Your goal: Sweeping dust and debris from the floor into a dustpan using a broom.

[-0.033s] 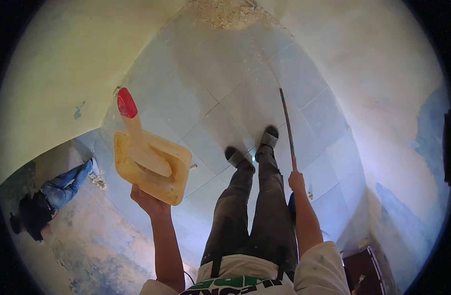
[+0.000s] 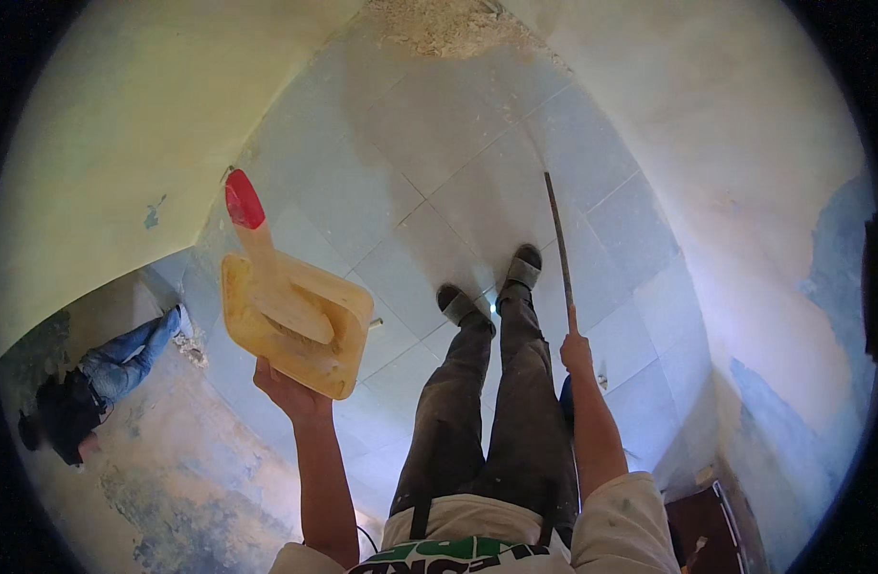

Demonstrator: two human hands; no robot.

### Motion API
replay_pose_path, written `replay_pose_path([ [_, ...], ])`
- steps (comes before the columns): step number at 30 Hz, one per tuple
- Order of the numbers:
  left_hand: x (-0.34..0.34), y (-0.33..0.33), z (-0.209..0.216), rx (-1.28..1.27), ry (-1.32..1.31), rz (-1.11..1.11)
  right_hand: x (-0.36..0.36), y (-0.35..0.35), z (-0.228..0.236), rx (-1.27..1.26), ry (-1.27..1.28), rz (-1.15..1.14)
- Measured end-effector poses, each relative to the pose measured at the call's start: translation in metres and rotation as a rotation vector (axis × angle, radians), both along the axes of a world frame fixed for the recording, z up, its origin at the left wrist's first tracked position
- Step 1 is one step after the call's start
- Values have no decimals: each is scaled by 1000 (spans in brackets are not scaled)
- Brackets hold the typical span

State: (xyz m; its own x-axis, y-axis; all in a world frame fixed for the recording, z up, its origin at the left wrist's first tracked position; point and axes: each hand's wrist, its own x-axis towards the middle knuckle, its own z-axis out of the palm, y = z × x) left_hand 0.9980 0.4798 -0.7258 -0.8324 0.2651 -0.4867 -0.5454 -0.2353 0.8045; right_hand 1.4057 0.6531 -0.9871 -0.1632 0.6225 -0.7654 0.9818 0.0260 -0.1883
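Note:
My left hand [image 2: 295,394] is closed on the lower edge of a yellowish plastic tub [image 2: 348,349] with rounded corners. In the tub rests a tool with a broad pale handle and a red end [image 2: 244,199]; its working end is hidden or hard to make out. My right hand [image 2: 577,354] is wrapped round a long thin pole [image 2: 559,239]. The pole's dark length reaches forward over the floor tiles, and its other part runs back along my forearm. Below me are my legs and my dark sandals [image 2: 458,303] on the floor.
Pale grey-blue tiles [image 2: 439,220] lie underfoot, between curving walls with peeling blue paint [image 2: 845,239]. Rubble [image 2: 448,27] is heaped at the far end. At the left, another person [image 2: 113,378] in jeans and a dark top stands near debris [image 2: 192,350]. A brown doorlike panel [image 2: 704,526] is at lower right.

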Motion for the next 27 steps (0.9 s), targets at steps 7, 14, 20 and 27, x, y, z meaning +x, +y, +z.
replay_pose_path([
  [7, 39, 40, 3, 313, 88, -128, 30, 13, -15, -23, -33, -26],
  [14, 85, 131, 1, 90, 3, 24, 36, 68, -4, 79, 22, -69],
  [20, 101, 177, -10, 174, -83, 52, 48, 141, -45, 120, 46, -108],
  [27, 120, 193, -29, -45, -45, 125, 28, 217, -54, 105, 58, -74],
])
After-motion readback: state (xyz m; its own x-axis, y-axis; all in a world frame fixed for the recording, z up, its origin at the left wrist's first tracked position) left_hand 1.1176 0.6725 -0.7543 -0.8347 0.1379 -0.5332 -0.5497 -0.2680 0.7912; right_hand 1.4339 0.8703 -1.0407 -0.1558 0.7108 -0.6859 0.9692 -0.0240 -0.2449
